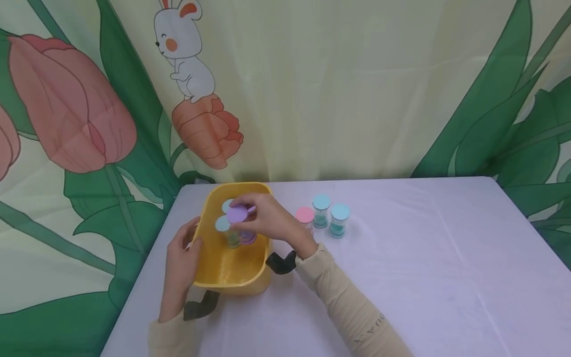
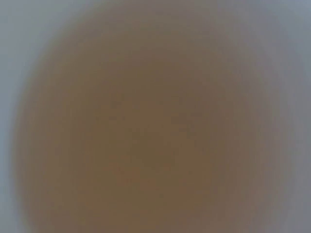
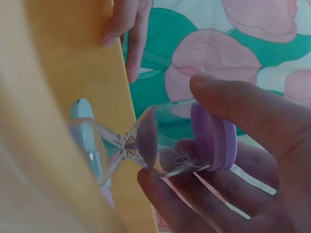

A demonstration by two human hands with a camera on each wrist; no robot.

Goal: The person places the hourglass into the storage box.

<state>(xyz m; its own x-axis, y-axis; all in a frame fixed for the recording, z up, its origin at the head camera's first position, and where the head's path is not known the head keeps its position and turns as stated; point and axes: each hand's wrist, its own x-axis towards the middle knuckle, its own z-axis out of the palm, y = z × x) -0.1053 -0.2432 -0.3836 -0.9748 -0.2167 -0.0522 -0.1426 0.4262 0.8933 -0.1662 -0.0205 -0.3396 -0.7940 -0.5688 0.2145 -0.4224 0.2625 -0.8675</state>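
My right hand [image 1: 263,215] pinches a sand timer by its purple cap [image 1: 237,213] over the yellow bin [image 1: 223,267]. In the right wrist view, the clear glass of this sand timer [image 3: 170,138] lies between thumb and fingers, with purple sand inside. Two sand timers with light blue caps [image 1: 223,224] stand in the bin, partly hidden. A purple end [image 1: 248,237] shows below the right hand; whether it belongs to the held timer I cannot tell. My left hand [image 1: 182,260] grips the bin's left rim, thumb on the inner side. The left wrist view is a brown blur.
Right of the bin, a pink-capped sand timer [image 1: 305,214], partly behind the right wrist, stands beside two blue-capped sand timers [image 1: 340,212]. A white cloth covers the table [image 1: 401,267]. Behind it hangs a printed curtain [image 1: 339,99].
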